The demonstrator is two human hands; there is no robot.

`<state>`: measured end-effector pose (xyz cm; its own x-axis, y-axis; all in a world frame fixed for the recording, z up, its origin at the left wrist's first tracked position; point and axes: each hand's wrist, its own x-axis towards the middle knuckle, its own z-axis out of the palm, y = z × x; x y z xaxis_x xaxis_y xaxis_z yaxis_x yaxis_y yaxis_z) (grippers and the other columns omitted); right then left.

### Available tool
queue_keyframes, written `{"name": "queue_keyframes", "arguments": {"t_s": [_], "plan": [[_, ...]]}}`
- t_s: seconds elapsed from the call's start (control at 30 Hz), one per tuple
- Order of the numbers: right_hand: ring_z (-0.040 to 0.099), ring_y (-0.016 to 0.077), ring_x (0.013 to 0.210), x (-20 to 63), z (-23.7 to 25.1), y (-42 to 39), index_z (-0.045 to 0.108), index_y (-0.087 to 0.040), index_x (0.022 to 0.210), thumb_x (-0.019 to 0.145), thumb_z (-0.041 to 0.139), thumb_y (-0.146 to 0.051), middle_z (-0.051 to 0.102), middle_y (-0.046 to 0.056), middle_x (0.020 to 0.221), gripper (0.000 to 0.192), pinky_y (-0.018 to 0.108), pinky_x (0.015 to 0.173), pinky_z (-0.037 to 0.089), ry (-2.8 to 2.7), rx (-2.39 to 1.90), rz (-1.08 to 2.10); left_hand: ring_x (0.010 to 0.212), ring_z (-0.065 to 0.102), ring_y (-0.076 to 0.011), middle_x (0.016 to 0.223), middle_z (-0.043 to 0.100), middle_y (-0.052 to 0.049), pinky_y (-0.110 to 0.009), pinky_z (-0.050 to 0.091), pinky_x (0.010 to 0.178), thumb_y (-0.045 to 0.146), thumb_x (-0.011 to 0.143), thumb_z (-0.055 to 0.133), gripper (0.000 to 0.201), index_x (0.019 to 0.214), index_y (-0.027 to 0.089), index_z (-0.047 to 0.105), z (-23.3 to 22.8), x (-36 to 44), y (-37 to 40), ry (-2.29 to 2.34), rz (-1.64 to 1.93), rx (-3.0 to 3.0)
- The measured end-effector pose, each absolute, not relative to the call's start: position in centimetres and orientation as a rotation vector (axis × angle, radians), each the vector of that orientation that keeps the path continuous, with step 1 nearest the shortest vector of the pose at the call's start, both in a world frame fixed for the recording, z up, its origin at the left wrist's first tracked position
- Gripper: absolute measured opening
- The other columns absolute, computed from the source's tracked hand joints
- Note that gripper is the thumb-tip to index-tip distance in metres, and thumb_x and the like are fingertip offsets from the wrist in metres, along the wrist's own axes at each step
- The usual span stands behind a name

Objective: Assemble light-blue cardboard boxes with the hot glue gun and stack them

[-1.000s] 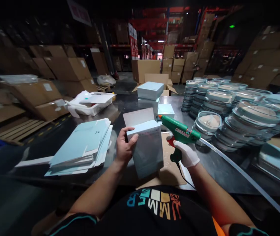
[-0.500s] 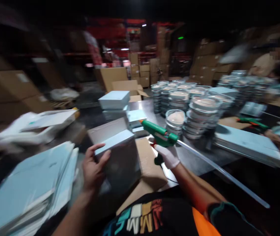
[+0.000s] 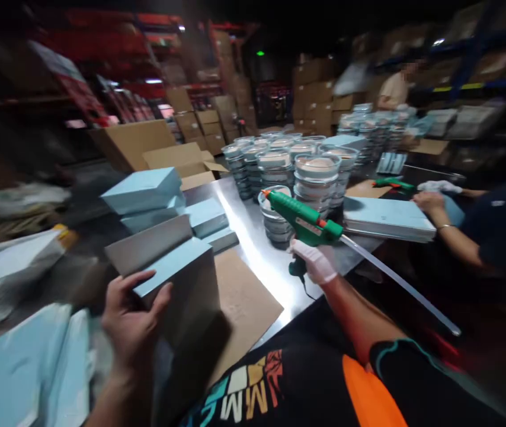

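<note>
My bare left hand grips the near left corner of a box with a light-blue side and an upright flap. The box stands tilted over brown cardboard. In a white glove, my right hand is closed round the handle of a green hot glue gun. Its orange nozzle points up and left. A long translucent glue stick sticks out of its back end. Beyond the box are light-blue boxes in a stack and two lower ones.
Stacks of round clear-lidded containers fill the table's middle. Flat light-blue boards lie at lower left. To the right, a co-worker's hand is by a blue box and another green glue gun. An open carton stands behind.
The view has swung to the right, so the scene sits further left. Both hands keep their holds on the box and glue gun. More of the co-worker at right shows.
</note>
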<state>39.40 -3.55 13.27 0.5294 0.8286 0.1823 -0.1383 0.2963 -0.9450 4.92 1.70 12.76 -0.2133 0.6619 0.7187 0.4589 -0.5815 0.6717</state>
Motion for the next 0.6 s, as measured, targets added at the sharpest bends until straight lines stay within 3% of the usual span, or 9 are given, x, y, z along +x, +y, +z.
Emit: {"name": "queue_keyframes", "arguments": {"t_s": [0.17,0.33,0.47,0.6], "plan": [[0.058,0.016,0.057,39.0,13.3,-3.2,0.063,-0.024,0.065,0.062,0.089,-0.048,0.063,-0.001,0.062,0.036,0.031,0.055,0.053,-0.923,-1.045,0.81,0.062,0.036,-0.0115,0.091,0.06,0.003,-0.03,0.032,0.061,0.052,0.076,0.085,0.042,0.102,0.022,0.076,13.1,4.2,1.5,1.515,1.875,1.793],[0.072,0.0235,0.079,39.3,13.5,-3.8,0.079,-0.024,0.085,0.07,0.088,-0.051,0.079,0.007,0.088,0.032,0.037,0.072,0.062,-1.06,-0.928,0.89,0.065,0.043,-0.0126,0.092,0.061,0.002,-0.03,0.035,0.061,0.052,0.074,0.087,0.044,0.103,0.021,0.077,12.4,3.9,1.4,1.486,1.855,1.752],[0.059,0.0174,0.062,39.5,13.2,-3.5,0.069,-0.023,0.077,0.069,0.087,-0.053,0.068,0.002,0.07,0.036,0.031,0.058,0.05,-1.021,-0.891,0.939,0.07,0.048,-0.0137,0.096,0.063,0.001,-0.03,0.037,0.066,0.051,0.075,0.088,0.043,0.104,0.02,0.078,12.0,3.7,1.5,1.478,1.863,1.755],[0.05,0.0153,0.055,40.0,12.7,-2.8,0.066,-0.024,0.082,0.066,0.087,-0.052,0.054,-0.005,0.058,0.038,0.03,0.054,0.045,-0.908,-0.877,1.016,0.075,0.052,-0.0158,0.096,0.063,0.001,-0.031,0.039,0.07,0.051,0.079,0.087,0.041,0.106,0.021,0.077,11.5,2.9,1.5,1.494,1.861,1.815]]}}
